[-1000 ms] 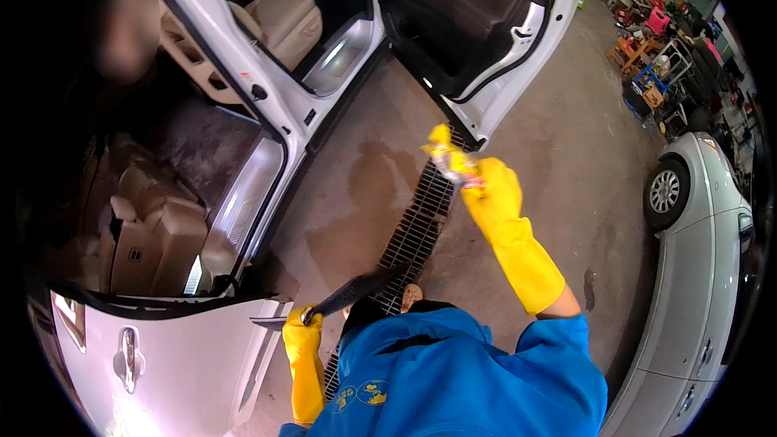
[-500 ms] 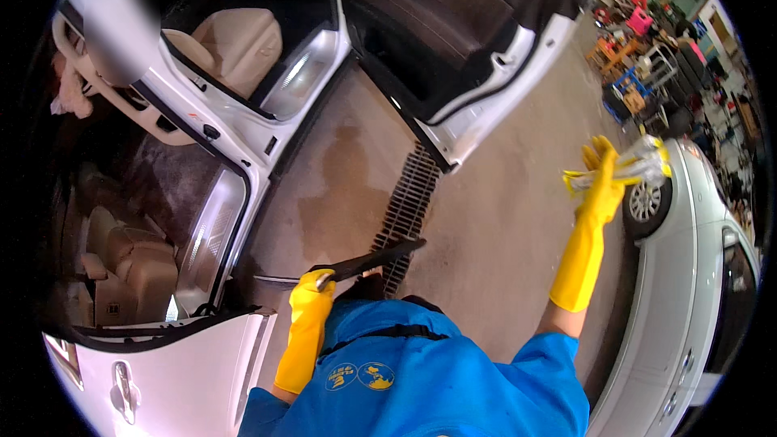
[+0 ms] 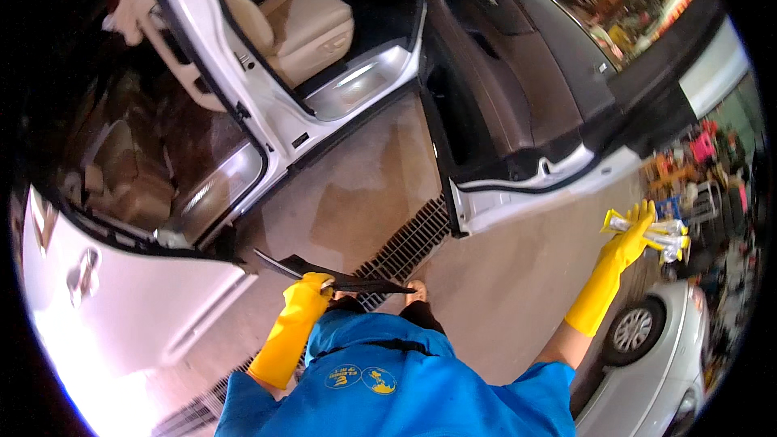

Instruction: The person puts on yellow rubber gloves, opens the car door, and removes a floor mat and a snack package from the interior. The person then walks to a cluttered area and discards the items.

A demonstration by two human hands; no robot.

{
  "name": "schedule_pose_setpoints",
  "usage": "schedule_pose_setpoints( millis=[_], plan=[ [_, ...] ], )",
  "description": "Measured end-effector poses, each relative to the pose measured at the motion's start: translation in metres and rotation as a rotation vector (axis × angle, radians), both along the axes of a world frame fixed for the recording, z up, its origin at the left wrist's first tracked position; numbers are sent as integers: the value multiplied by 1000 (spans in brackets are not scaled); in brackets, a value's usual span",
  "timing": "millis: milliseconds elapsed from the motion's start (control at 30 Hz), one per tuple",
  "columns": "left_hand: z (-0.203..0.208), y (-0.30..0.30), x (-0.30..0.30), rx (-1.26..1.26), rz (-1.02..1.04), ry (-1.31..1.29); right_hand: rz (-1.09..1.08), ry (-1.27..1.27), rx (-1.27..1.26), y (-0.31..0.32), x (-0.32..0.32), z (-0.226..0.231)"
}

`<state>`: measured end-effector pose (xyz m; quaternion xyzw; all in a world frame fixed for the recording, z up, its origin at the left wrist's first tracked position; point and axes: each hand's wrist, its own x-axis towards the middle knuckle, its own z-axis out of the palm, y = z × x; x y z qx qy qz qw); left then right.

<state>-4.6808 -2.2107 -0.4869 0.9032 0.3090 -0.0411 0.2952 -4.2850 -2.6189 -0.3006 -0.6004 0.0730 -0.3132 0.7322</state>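
My left hand (image 3: 301,307), in a yellow rubber glove, is closed on a dark flat sheet (image 3: 368,283) seen nearly edge-on. It hangs in front of my waist, above the floor grate; its exact kind does not show. Stretched out to the right, my right hand (image 3: 630,243), also gloved in yellow, grips a crumpled clear-and-yellow plastic wrapper (image 3: 670,244). On the left a white car has two doors standing wide: the front door (image 3: 518,73) with dark brown trim, and the rear door (image 3: 113,307). A beige seat (image 3: 312,28) shows inside.
A slatted drain grate (image 3: 409,243) crosses the concrete floor (image 3: 510,299), which has a darker wet-looking patch (image 3: 348,206). At the lower right stands a silver car (image 3: 668,356). Mixed clutter (image 3: 712,162) is piled behind it.
The view has swung, so the white car and its front door sit farther right. My right hand appears lower and farther out, still gripping the wrapper. The dark sheet now extends leftward past my left hand.
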Motion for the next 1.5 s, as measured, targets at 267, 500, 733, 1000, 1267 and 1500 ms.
schedule_pose_setpoints(
  millis=[267, 500, 733, 1000, 1267, 1500],
  plan=[
    [15, -70, 8, -25, 304, 46, 197, -38, 64, -1, 84, -38],
    [22, -95, -2, -145, 518, 29, -17, 15, 185, 1, 91, -30],
    [21, -117, -39, -36, 468, 54, 0, 126, 181, 52, 27, -7],
    [41, -135, -100, -102, 651, 55, 519, 85, 280, 126, -82, -31],
    [91, -161, -141, 67, 577, 113, 1263, 146, 800, 285, -173, 6],
    [64, -141, -175, 133, 446, -38, 1509, 192, 14, 307, -206, 4]
  ],
)
